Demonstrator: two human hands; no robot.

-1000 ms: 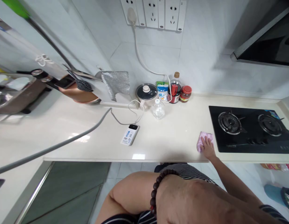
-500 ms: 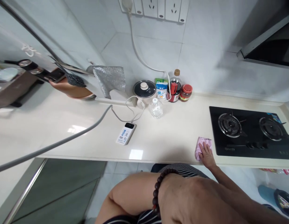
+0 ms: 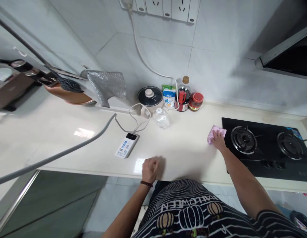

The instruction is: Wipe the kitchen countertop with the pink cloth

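Note:
My right hand (image 3: 219,140) lies flat, fingers spread, pressing a pink cloth (image 3: 213,133) onto the cream countertop (image 3: 185,145), right beside the left edge of the black gas hob (image 3: 267,147). My left hand (image 3: 149,169), with a bead bracelet at the wrist, rests curled into a loose fist on the counter's front edge, with nothing seen in it. A white power bank (image 3: 126,145) lies on the counter to its upper left.
Against the back wall stand a small pot with a lid (image 3: 150,96), a clear jar (image 3: 161,118), a salt bag (image 3: 169,97), a dark sauce bottle (image 3: 183,94) and a red-lidded jar (image 3: 196,101). A grey cable (image 3: 69,150) crosses the left counter. A silver cloth (image 3: 106,86) hangs nearby.
My right hand slid the pink cloth away from the front edge toward the wall along the hob. My left arm dropped from close to the camera and its fist now rests on the counter edge.

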